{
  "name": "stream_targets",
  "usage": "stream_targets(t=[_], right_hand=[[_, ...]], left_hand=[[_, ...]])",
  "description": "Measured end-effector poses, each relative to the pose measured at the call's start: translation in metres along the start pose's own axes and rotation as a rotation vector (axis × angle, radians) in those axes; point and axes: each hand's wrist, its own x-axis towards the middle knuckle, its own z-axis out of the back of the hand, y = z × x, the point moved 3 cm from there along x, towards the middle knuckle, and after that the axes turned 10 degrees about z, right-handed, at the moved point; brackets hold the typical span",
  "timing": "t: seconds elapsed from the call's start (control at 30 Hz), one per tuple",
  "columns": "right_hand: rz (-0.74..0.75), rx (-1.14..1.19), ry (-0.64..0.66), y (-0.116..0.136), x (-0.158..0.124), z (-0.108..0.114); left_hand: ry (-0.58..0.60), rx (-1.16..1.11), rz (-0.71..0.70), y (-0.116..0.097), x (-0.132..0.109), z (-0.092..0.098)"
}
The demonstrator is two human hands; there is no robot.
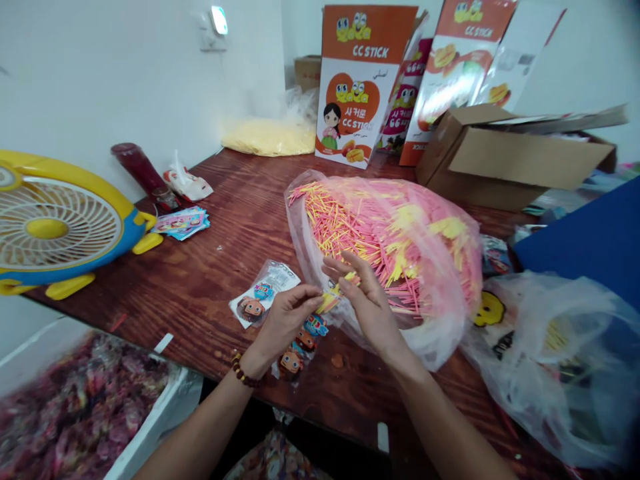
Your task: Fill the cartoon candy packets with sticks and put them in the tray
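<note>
My left hand, with a beaded bracelet at the wrist, pinches the end of a few yellow sticks. My right hand is at the other end of these sticks, thumb and fingers around them. Just behind the hands lies an open clear bag full of pink and yellow sticks. Small printed packets with cartoon faces lie under and in front of my left hand. More printed packets rest on the wooden table to its left.
A yellow and blue fan, a dark red bottle, a tissue pack and cards are at left. Cartons and an open brown box stand behind. A plastic bag lies right; a filled white bin is lower left.
</note>
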Motion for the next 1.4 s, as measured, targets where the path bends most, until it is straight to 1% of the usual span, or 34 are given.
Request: stream_targets(t=[0.07, 0.13, 0.2, 0.23, 0.27, 0.33, 0.43, 0.5, 0.57, 0.63, 0.73, 0.83, 0.9, 0.97, 1.1, 1.2, 1.27, 1.4], right_hand=[[0.063, -0.167, 0.064, 0.004, 0.002, 0.004], [0.120, -0.363, 0.217, 0.008, 0.002, 0.005], [0.149, -0.454, 0.382, 0.011, 0.001, 0.005], [0.150, -0.449, 0.425, 0.011, 0.001, 0.006], [0.142, -0.420, 0.434, 0.011, 0.001, 0.007], [0.110, -0.347, 0.392, 0.006, 0.002, 0.013], [0.076, -0.342, 0.272, -0.007, 0.002, 0.020], [0.059, -0.432, 0.206, -0.014, -0.002, 0.025], [0.020, -0.510, 0.197, -0.020, -0.011, 0.028], [-0.038, -0.531, 0.256, -0.025, -0.023, 0.029], [-0.099, -0.511, 0.327, -0.030, -0.038, 0.031], [-0.116, -0.494, 0.323, -0.035, -0.044, 0.033], [-0.108, -0.492, 0.308, -0.039, -0.044, 0.034], [-0.094, -0.496, 0.297, -0.041, -0.043, 0.035], [-0.095, -0.482, 0.294, -0.044, -0.045, 0.035], [-0.084, -0.483, 0.285, -0.044, -0.047, 0.037], [-0.070, -0.488, 0.270, -0.043, -0.048, 0.039], [-0.052, -0.429, 0.206, -0.031, -0.048, 0.038]], left_hand=[[-0.004, -0.022, -0.005, 0.001, 0.002, 0.000], [0.002, -0.056, -0.021, 0.000, 0.003, -0.001], [0.012, -0.094, -0.045, -0.001, 0.004, -0.001], [0.022, -0.107, -0.056, -0.002, 0.005, -0.002], [0.032, -0.111, -0.065, -0.003, 0.005, -0.002], [0.008, -0.097, -0.077, -0.004, 0.008, 0.000], [-0.140, -0.007, -0.111, -0.002, 0.012, 0.010], [-0.212, 0.139, -0.157, 0.002, 0.009, 0.018], [-0.191, 0.363, -0.179, 0.010, 0.000, 0.022], [-0.132, 0.608, -0.172, 0.019, -0.012, 0.022], [-0.095, 0.960, -0.148, 0.031, -0.029, 0.013], [-0.131, 1.244, -0.107, 0.035, -0.034, -0.001], [-0.163, 1.356, -0.082, 0.035, -0.033, -0.009], [-0.178, 1.412, -0.077, 0.036, -0.031, -0.015], [-0.178, 1.397, -0.083, 0.041, -0.029, -0.016], [-0.179, 1.294, -0.084, 0.045, -0.029, -0.012], [-0.175, 1.130, -0.096, 0.044, -0.031, -0.007], [-0.121, 0.566, -0.124, 0.030, -0.041, 0.003]])
